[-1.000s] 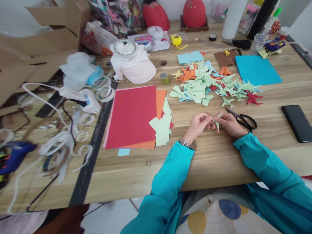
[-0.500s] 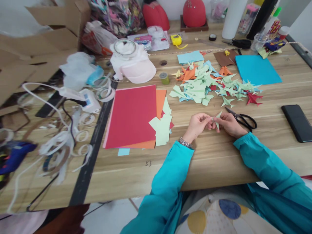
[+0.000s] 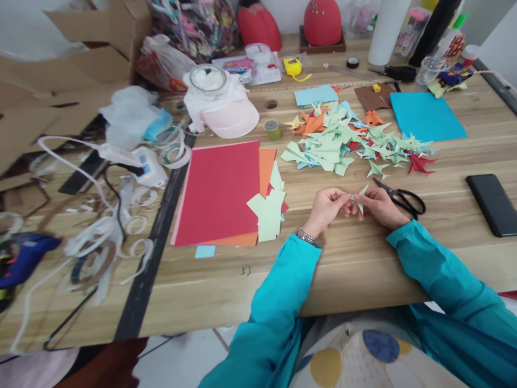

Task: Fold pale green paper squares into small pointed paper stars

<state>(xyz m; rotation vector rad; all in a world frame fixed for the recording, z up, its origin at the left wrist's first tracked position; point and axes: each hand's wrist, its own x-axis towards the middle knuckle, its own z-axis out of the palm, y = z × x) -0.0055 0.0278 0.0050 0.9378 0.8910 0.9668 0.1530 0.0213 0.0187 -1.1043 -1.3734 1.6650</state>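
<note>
A small pale-green folded paper crane (image 3: 363, 195) is pinched between my two hands above the table. My left hand (image 3: 330, 207) grips its left end with thumb and fingertips. From the other side, my right hand (image 3: 381, 206) holds it by thumb and index finger. Black-handled scissors (image 3: 409, 202) lie just behind and right of my right hand. Beyond the hands spreads a pile of folded paper cranes (image 3: 329, 143), mostly pale green, with orange, red and blue ones. Cut pale-green paper pieces (image 3: 270, 215) lie left of my left hand.
Red paper sheets (image 3: 222, 194) lie over orange ones at the left. Blue paper (image 3: 428, 116) is at the back right, a phone (image 3: 493, 205) at the right. A thread spool (image 3: 272, 129) and white cap (image 3: 228, 116) stand behind. Cables and tape strips clutter the far left.
</note>
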